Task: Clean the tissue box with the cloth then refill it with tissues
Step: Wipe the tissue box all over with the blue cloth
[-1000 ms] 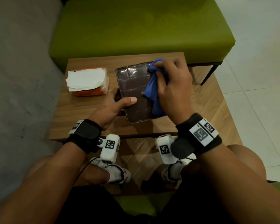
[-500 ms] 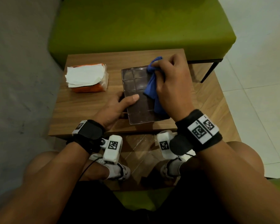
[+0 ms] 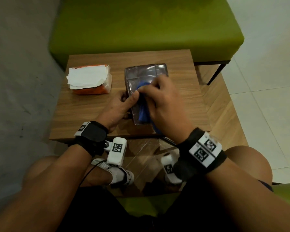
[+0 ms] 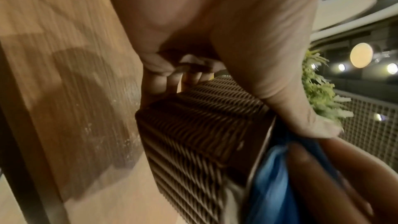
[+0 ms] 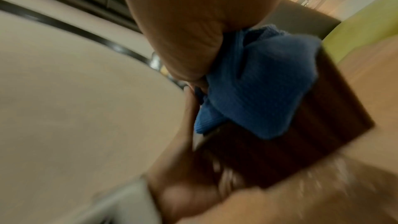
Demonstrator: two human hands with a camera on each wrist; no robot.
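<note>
The box (image 3: 145,76), lying on the desk (image 3: 84,113), looks rigid and light with a glossy, likely slippery panel, so the left hand (image 3: 120,106) grips its woven side while the right hand (image 3: 164,101) pinches the soft cloth (image 3: 143,113) against it.

The tissue box (image 3: 146,72), dark with woven sides and a glossy panelled top face, stands on the counter (image 3: 90,114). A bunched blue cloth (image 3: 143,113) lies on that face. White tissues (image 3: 87,77), stacked on an orange pack, sit well to its left.
</note>
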